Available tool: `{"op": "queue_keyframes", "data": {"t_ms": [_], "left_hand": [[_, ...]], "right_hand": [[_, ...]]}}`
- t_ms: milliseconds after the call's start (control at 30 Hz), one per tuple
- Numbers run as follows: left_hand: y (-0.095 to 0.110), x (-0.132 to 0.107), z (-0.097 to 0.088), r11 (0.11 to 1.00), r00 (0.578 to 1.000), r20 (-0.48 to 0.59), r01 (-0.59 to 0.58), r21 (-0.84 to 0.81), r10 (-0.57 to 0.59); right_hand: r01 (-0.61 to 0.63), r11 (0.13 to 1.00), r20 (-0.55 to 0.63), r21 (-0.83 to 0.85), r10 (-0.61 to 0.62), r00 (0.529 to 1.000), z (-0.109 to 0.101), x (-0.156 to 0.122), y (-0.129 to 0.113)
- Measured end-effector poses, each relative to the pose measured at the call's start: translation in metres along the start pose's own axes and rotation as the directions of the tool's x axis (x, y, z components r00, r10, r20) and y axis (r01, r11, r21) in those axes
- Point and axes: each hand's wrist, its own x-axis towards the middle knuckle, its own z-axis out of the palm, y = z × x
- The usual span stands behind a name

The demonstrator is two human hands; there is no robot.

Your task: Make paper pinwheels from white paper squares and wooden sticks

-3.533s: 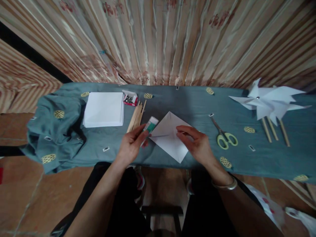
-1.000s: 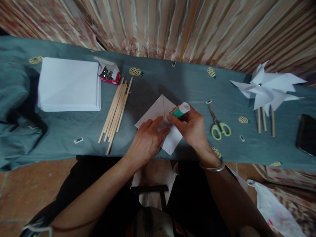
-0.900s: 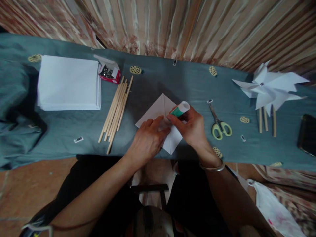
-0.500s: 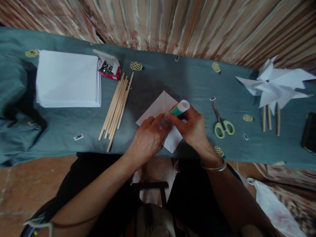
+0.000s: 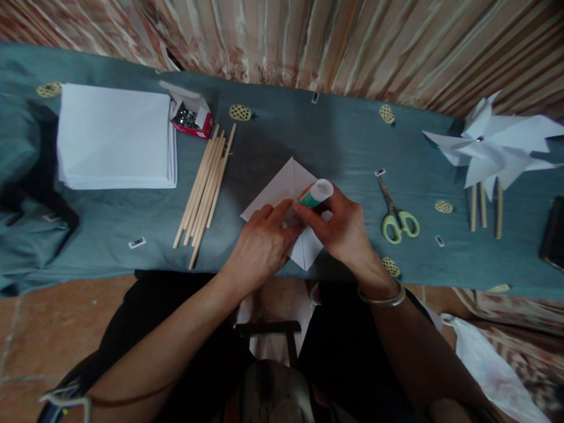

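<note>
A square sheet of white paper (image 5: 273, 189) with crease lines lies corner-forward on the cloth in front of me. My left hand (image 5: 264, 238) rests on its left half, with thumb and forefinger closed at a folded flap near the middle; the fingertips are partly hidden. In my right hand (image 5: 341, 226) is a green and white glue stick (image 5: 314, 195), gripped at a tilt with its hollow white end up. Its lower end meets the paper close to my left fingertips, where my fingers cover the contact.
Left of the paper are wooden sticks (image 5: 205, 188), an open box of metal pins (image 5: 191, 119) and a stack of white paper (image 5: 117, 138). Green-handled scissors (image 5: 399, 223) lie to the right. Beyond them are white paper pinwheels (image 5: 497, 141) on sticks and a dark phone (image 5: 553, 232).
The glue stick has shifted slightly to the left in my right hand. My left hand stays on the paper, and the whole view has moved a little.
</note>
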Motion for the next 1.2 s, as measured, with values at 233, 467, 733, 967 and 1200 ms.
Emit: {"op": "queue_keyframes", "data": {"t_ms": [233, 467, 733, 967, 1200], "left_hand": [[-0.0001, -0.0004, -0.0012, 1.0, 1.0, 0.006, -0.008, 0.03, 0.008], [-0.0007, -0.0004, -0.0012, 1.0, 1.0, 0.022, 0.005, 0.0, -0.005], [-0.0002, -0.0011, 0.0007, 1.0, 1.0, -0.002, 0.005, -0.008, -0.005], [-0.0005, -0.0014, 0.0004, 1.0, 1.0, -0.015, -0.004, -0.006, 0.004], [0.0002, -0.001, -0.0001, 1.0, 1.0, -0.015, -0.005, -0.021, 0.005]], "right_hand": [[0.022, 1.0, 0.015, -0.017, -0.022, 1.0, -0.0018, -0.0025, -0.0006], [0.027, 0.999, 0.013, -0.037, -0.026, 1.0, -0.0043, -0.0052, -0.0009], [0.033, 0.999, 0.001, -0.041, -0.033, 0.999, -0.0056, -0.0081, 0.0039], [0.051, 0.997, -0.023, -0.052, -0.052, 0.998, -0.0053, -0.0078, 0.0054], [0.067, 0.995, -0.049, -0.068, -0.07, 0.996, -0.0039, -0.0063, 0.0069]]}}
